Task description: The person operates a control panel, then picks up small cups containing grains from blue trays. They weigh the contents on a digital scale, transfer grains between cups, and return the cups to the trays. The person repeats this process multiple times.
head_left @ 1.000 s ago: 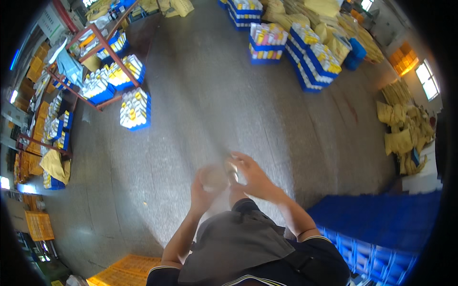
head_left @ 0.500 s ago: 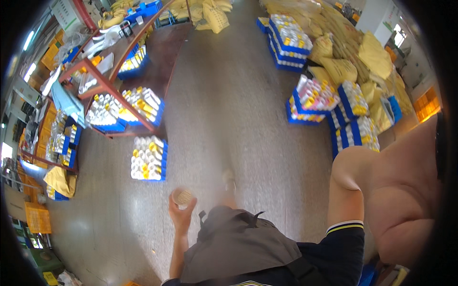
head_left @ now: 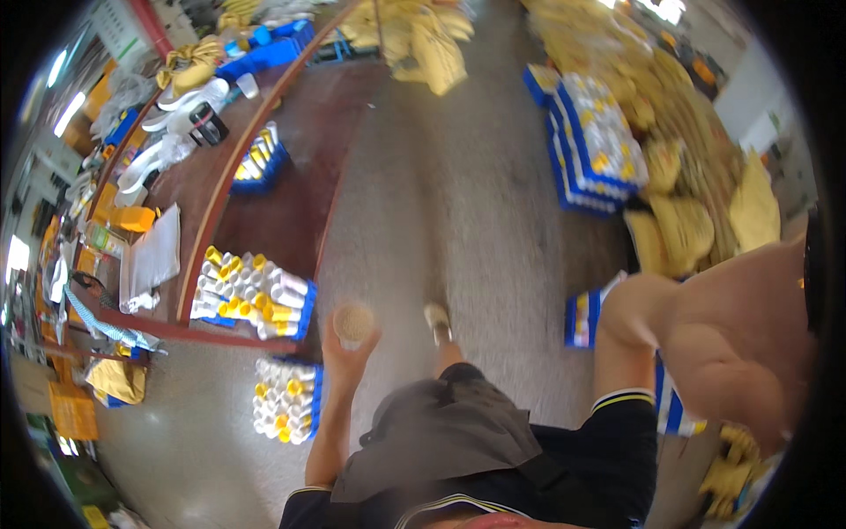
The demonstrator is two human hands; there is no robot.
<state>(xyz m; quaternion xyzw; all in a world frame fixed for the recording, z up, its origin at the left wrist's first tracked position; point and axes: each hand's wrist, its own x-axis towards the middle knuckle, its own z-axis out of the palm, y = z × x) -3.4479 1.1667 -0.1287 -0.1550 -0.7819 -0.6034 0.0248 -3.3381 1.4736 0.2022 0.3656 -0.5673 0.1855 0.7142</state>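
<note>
My left hand is closed around a round cup, held low in front of me and to the left of my body. Pale beige, grainy-looking stuff shows in its top; what exactly it is I cannot make out. My right arm is bent up close on the right side, and its hand lies outside the picture. Below and left of the cup, a blue crate holds white and yellow cylinders on the floor.
Left stands a red-framed table with shoe-sole shapes, a black container and cylinder crates on its lower shelf. Stacked blue crates and yellow sacks line the right. Grey floor runs between; my shoe is on it.
I have moved forward along the floor: table, crates and sacks sit lower and nearer. The cup stays in my left hand, slightly higher in the picture. My right arm remains bent up.
</note>
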